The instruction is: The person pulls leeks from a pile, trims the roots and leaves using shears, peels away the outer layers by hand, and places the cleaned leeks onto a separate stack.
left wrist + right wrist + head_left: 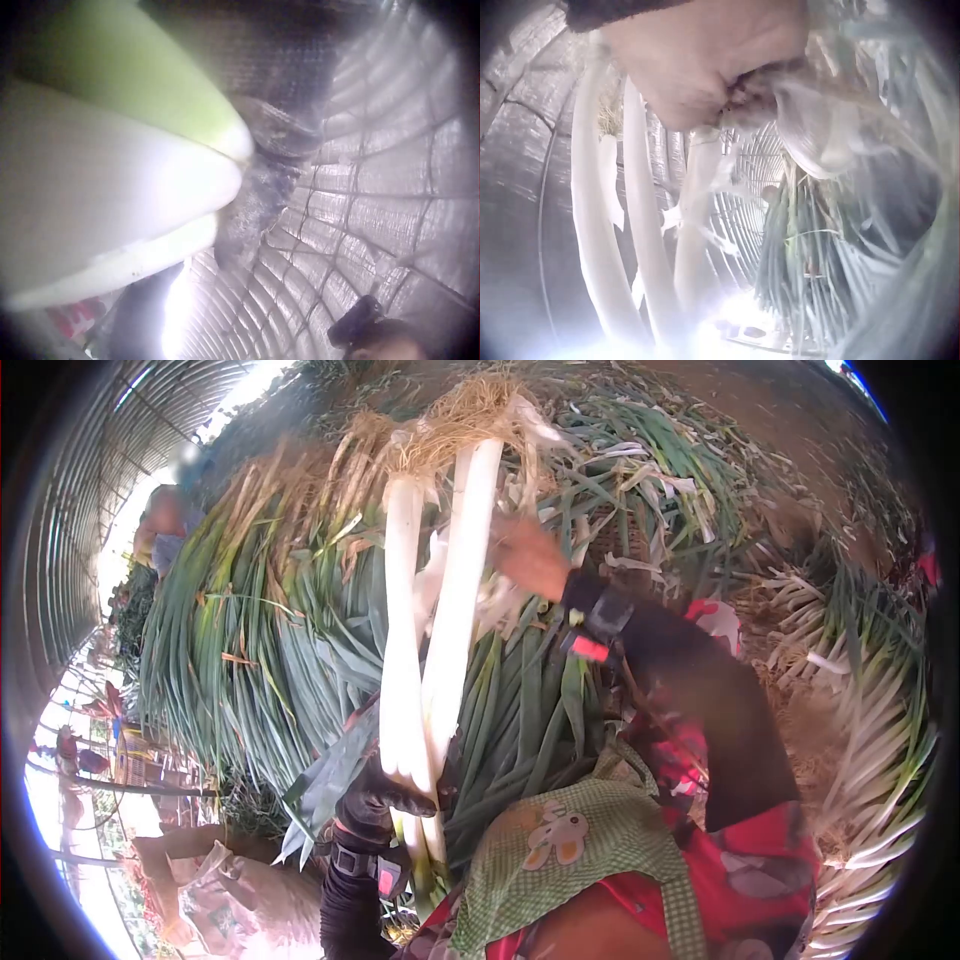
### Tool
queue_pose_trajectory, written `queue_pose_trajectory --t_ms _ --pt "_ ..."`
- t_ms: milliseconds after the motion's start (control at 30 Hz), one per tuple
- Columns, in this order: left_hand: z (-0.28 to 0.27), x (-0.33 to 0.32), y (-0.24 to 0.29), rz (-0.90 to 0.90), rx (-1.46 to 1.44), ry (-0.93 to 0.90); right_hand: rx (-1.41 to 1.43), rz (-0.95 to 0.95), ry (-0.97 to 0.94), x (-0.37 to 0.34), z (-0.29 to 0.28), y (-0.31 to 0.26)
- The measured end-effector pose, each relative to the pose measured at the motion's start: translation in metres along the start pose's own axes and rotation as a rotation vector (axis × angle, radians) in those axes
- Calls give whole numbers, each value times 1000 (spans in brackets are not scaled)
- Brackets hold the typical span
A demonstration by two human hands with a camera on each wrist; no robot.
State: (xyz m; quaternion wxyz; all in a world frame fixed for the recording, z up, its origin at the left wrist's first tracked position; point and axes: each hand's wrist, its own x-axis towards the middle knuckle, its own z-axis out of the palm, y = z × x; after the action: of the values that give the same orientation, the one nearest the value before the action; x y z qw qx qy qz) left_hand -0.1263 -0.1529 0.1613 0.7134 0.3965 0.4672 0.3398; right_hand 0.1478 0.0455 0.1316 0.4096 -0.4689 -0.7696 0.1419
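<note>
Several white leeks (462, 575) stand upright with their roots (470, 415) at the top. My left hand (385, 800), in a dark glove, grips them low on their stalks; in the left wrist view the pale stalks (172, 180) run up against the dark glove (255, 202). Beside the stalks, below the roots, is my bare right hand (530, 555), blurred. The right wrist view has the right hand (712, 60) with fingers curled round a thin, whitish outer skin (817, 131), to one side of the white stalks (645, 217).
A large heap of green leeks (240, 610) lies behind and to the left. More leeks (870, 760) lie in a row at the right. Cut leaves and scraps (650, 470) cover the far side. Another person (163, 530) is at the far left.
</note>
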Motion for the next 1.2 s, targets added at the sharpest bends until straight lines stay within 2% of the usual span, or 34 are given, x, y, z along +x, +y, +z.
queue_pose_trajectory --t_ms 33,100,133,167,233,300,367,467,500,533,600,633,667,733,767,800,833,900,933,1000,1100,1167,1200 --pt "-4 1 -4 10 7 -44 -275 94 -297 6 -28 -2" --pt "-10 1 -10 2 -75 -134 -754 -298 -413 18 -36 41" --pt "-11 1 -12 -20 -163 -177 -258 -444 -338 29 -31 85" --pt "-9 3 -12 -66 -346 -221 -277 -446 -307 31 -42 94" --pt "-18 5 -27 -86 -415 -331 -572 -345 -177 39 -73 109" --pt "2 -5 -5 -82 179 -208 -837 -191 -71 43 -117 149" --pt "0 -27 -19 33 -23 -255 -1025 -12 -27 36 -173 186" --pt "-16 -47 -33 258 369 -277 -1086 264 -7 18 -256 218" --pt "-19 -47 -37 257 398 -270 -1087 381 -15 11 -250 238" --pt "-14 -33 -25 175 282 -273 -1103 505 20 13 -259 260" --pt "-2 -4 -2 16 44 -252 -1019 165 73 7 -217 313" --pt "-2 12 10 24 32 -258 -895 85 11 9 -185 270" --pt "-4 16 14 19 16 -256 -161 355 -22 1 -153 210" --pt "-27 26 2 60 58 -134 237 378 -207 -23 -111 94" --pt "-24 34 8 18 -2 -238 401 244 -249 -32 -89 57" --pt "-19 38 14 12 -24 -274 478 141 -334 -39 -67 46" --pt "-14 39 17 28 -22 -223 533 158 -472 -43 -59 10" --pt "-2 40 22 37 -28 -142 844 -26 -485 -54 -30 -29" --pt "7 39 24 25 -35 -107 1007 -43 -496 -58 -6 -38" --pt "9 40 25 30 -2 -73 976 -12 -448 -59 3 -68" --pt "-7 48 16 33 85 -91 1028 208 -582 -63 16 -55" --pt "5 45 15 33 90 13 825 -122 -443 -66 16 -43" --pt "12 43 18 30 95 61 962 153 -512 -67 10 -38"
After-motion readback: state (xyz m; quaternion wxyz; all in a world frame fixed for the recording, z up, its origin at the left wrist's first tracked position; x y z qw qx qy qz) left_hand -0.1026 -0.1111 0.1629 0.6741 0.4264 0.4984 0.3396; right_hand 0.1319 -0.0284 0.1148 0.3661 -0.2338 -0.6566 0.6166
